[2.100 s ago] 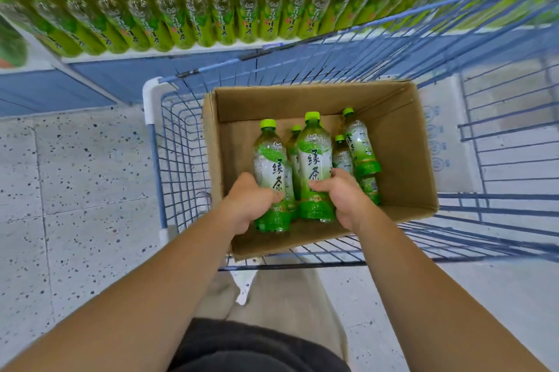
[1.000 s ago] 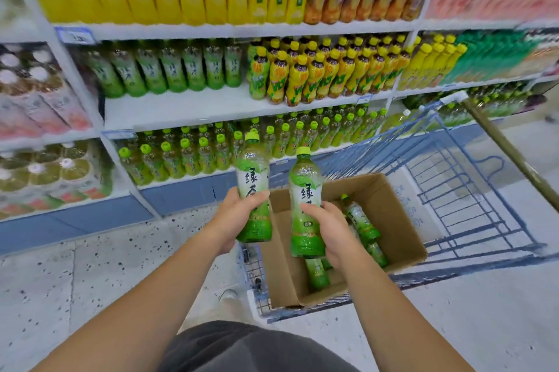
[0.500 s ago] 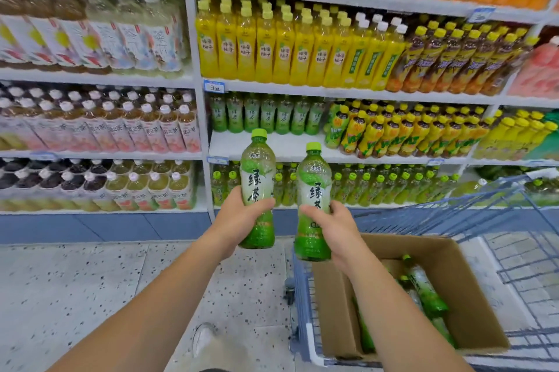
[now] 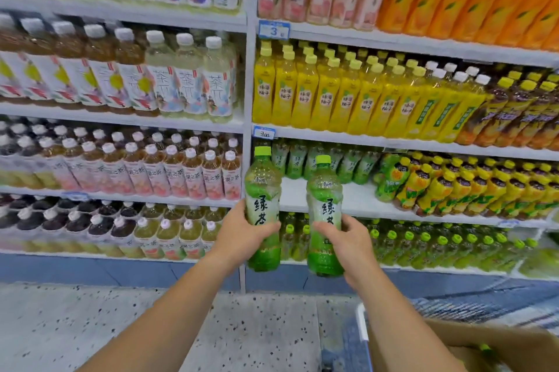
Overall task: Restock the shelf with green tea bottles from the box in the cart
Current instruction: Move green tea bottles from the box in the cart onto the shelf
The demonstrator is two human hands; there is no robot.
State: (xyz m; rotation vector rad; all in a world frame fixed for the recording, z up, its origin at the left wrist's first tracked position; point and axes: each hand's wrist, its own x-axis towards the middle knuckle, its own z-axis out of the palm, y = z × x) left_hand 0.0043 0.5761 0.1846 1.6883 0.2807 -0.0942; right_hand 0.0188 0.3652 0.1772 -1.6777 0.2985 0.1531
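I hold two green tea bottles upright in front of the shelving. My left hand (image 4: 239,235) grips the lower half of the left green tea bottle (image 4: 262,190). My right hand (image 4: 351,246) grips the right green tea bottle (image 4: 324,199) the same way. Both have green caps and white-green labels. Behind them is the white shelf (image 4: 357,197) with a row of green tea bottles (image 4: 320,160) at its back and bare room in front. The cardboard box (image 4: 514,347) in the cart shows at the bottom right, mostly cut off.
Yellow-capped drink bottles (image 4: 453,187) fill the right part of the same shelf. Yellow juice bottles (image 4: 348,93) stand one shelf up, small green-capped bottles (image 4: 438,247) one shelf down. White-capped tea bottles (image 4: 136,169) fill the left bay. The blue cart's rim (image 4: 361,323) is at lower right.
Both hands lifted a bottle each out of the box and raised them toward the shelf. My view rose from the cart to the shelves, and the bottles are closer to the green tea row.
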